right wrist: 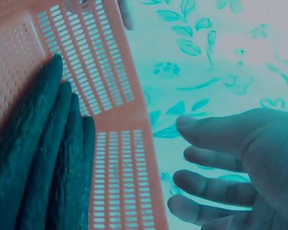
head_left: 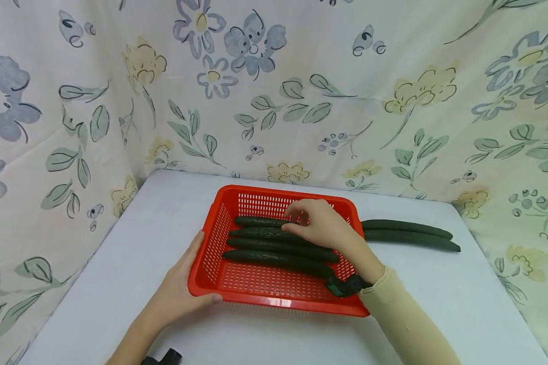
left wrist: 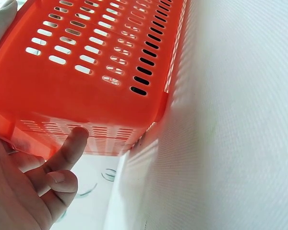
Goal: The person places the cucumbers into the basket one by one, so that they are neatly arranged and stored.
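A red plastic basket [head_left: 278, 299] with slotted walls stands on the white table. Several dark green cucumbers [head_left: 274, 258] lie side by side in it; the right wrist view shows the ends of these cucumbers [right wrist: 26, 139] beside the wall. My left hand [head_left: 178, 289] grips the basket's near left corner, thumb along the front rim and fingers against the left side. From the left wrist, fingertips of the left hand [left wrist: 33, 187] touch the slotted wall. My right hand [head_left: 321, 223] hovers over the basket's far part, fingers loosely bent, holding nothing. A dark band circles that wrist.
Two more cucumbers [head_left: 411, 235] lie on the white table [head_left: 438, 289], to the right of the basket. A floral curtain [head_left: 274, 126] hangs behind and along both sides of the table. A black device [head_left: 164, 357] sits at the left wrist.
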Motion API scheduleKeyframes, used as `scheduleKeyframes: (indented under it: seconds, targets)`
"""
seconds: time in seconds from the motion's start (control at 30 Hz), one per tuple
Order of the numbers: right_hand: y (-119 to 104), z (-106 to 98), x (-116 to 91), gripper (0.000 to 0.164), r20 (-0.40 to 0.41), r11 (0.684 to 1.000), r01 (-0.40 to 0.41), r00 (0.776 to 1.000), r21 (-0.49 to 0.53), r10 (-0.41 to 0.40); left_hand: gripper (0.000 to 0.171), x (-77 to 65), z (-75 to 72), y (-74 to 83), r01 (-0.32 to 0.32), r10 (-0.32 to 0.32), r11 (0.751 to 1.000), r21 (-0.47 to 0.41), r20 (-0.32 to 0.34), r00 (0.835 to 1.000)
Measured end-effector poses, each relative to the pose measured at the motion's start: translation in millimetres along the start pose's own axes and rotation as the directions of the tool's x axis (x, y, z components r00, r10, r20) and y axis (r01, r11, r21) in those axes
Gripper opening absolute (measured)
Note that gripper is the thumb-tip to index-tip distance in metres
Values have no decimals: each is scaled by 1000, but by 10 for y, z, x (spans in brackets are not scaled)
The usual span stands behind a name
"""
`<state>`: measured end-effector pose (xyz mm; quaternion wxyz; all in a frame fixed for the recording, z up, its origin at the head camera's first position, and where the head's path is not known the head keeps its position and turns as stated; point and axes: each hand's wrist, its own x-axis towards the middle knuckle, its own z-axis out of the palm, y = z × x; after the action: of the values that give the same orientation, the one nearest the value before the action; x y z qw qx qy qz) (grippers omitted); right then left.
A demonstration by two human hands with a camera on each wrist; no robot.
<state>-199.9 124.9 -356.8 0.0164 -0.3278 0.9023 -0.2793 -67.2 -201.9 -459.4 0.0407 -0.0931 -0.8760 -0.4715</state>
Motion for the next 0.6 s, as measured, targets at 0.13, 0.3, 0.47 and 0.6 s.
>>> scheduleKeyframes:
  seconds: [0.13,0.3,0.47,0.6]
  targets:
    - [44,-67,-134,19,-76,1000,-12,997,15,13,131,-3,-9,13,-2,2,1000,15,2,1000]
    - [197,-152,-323,17,-151,998,-38,988,40,44,131,7,-15,27,-8,8,1000,27,1,1000]
    - [342,-267,-532,21,-197,995,-83,976,53,92,130,11,-9,29,-4,4,1000,25,-1,1000]
    - [458,-359,-711,20,-245,992,-122,961,29,126,130,6,-1,25,0,0,1000,22,-3,1000]
